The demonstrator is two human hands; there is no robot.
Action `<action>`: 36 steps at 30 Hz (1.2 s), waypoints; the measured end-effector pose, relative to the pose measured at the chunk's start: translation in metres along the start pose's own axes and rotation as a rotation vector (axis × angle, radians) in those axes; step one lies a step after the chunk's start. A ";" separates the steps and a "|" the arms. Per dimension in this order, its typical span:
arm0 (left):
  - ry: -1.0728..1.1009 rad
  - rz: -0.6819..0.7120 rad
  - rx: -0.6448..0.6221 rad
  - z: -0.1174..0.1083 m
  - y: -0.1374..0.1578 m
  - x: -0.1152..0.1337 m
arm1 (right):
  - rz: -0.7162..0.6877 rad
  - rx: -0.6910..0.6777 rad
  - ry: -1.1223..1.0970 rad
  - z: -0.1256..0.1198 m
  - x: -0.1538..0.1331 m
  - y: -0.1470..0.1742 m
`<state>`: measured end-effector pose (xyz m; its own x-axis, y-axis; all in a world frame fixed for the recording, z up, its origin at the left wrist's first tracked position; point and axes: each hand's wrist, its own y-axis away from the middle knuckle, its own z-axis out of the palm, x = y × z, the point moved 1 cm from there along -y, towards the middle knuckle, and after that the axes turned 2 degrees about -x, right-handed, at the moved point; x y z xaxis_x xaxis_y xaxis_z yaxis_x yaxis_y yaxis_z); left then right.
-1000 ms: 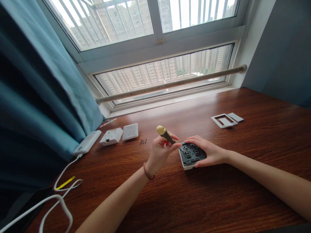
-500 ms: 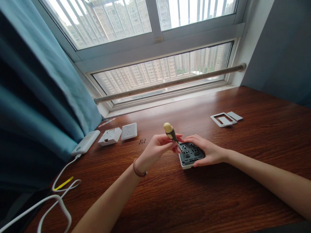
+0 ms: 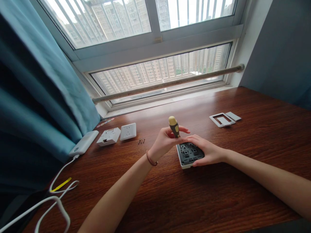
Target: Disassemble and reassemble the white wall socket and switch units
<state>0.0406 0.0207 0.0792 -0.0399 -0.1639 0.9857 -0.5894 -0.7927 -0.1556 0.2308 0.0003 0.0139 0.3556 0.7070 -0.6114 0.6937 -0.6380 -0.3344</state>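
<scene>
Head view, left hand (image 3: 166, 141) gripping screwdriver (image 3: 174, 127), module (image 3: 188, 156) well inside desk (image 3: 170, 204) edges

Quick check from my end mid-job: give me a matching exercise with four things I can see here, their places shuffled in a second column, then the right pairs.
Things
1. Screwdriver
2. Dark-faced unit
3. Screws
4. Socket panel

Places
A. On the table, right next to the white box
B. In the left hand
C. Lying loose between another white piece and the left forearm's hand
D. In the grip of the right hand

Pairs
1-B
2-D
3-C
4-A
</scene>
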 end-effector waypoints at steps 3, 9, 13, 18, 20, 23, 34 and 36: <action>0.063 -0.036 0.023 0.002 0.006 -0.004 | 0.005 0.000 -0.004 0.001 0.001 0.000; 0.091 -0.082 -0.017 -0.010 0.005 0.000 | 0.018 -0.010 -0.026 -0.002 -0.002 -0.001; 0.103 -0.064 -0.121 -0.018 0.003 0.006 | 0.024 -0.021 -0.026 -0.001 0.002 0.000; -0.064 0.003 0.065 -0.023 -0.001 -0.004 | 0.045 -0.010 -0.006 0.003 0.007 0.002; -0.050 0.033 0.160 -0.023 -0.002 -0.010 | 0.047 -0.002 -0.007 0.004 0.007 0.003; -0.048 0.062 0.214 -0.019 -0.003 -0.014 | 0.042 0.001 -0.001 0.004 0.005 0.002; 0.093 0.033 0.222 -0.006 0.002 -0.010 | 0.056 0.012 0.038 0.003 0.002 0.000; 0.086 0.019 0.245 -0.008 0.002 -0.010 | 0.052 0.015 0.039 0.003 0.002 0.001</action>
<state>0.0335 0.0254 0.0700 -0.1240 -0.1382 0.9826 -0.3751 -0.9103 -0.1753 0.2302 0.0005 0.0100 0.4154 0.6835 -0.6002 0.6642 -0.6787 -0.3133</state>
